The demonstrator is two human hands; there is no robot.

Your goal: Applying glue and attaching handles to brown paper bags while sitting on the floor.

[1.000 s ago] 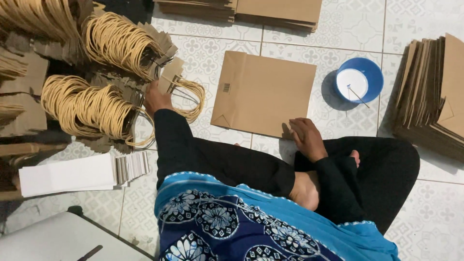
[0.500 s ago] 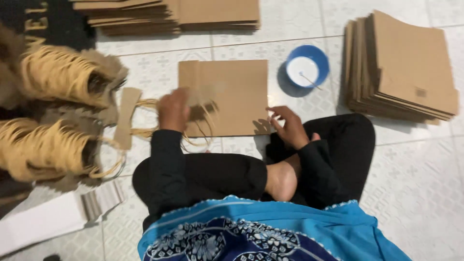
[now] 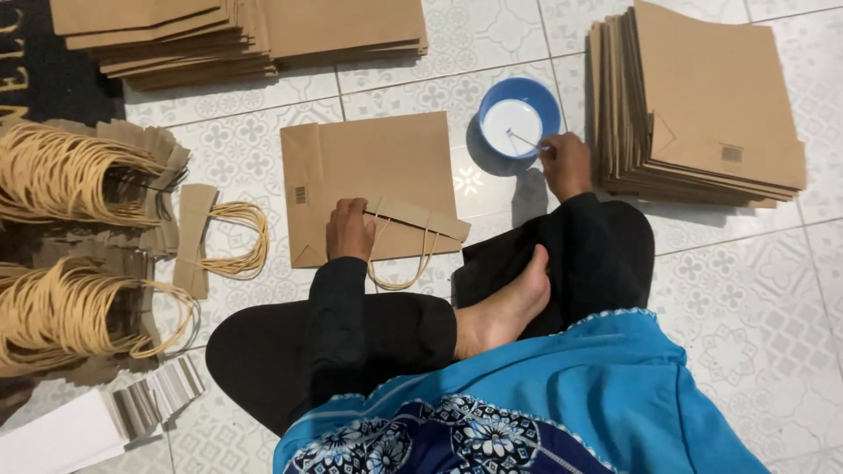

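Observation:
A flat brown paper bag (image 3: pixel 369 175) lies on the tiled floor in front of me. My left hand (image 3: pixel 349 230) rests on its lower edge and holds a cardboard strip with a twine handle loop (image 3: pixel 414 237) against it. My right hand (image 3: pixel 565 162) reaches to a blue bowl (image 3: pixel 518 114) of white paste and grips a thin stick (image 3: pixel 525 140) whose tip is in the bowl. My bare foot (image 3: pixel 505 307) and crossed legs in black lie just below the bag.
Stacks of brown paper bags sit at the right (image 3: pixel 702 105) and along the top (image 3: pixel 246 35). Bundles of twine handles on cardboard strips (image 3: pixel 79 237) pile at the left, one loose handle strip (image 3: pixel 215 241) beside them. White card strips (image 3: pixel 97 421) lie at the bottom left.
My left hand carried a handle strip from the left pile onto the bag's lower edge. My right hand moved from the bag's corner up to the blue bowl and took the stick.

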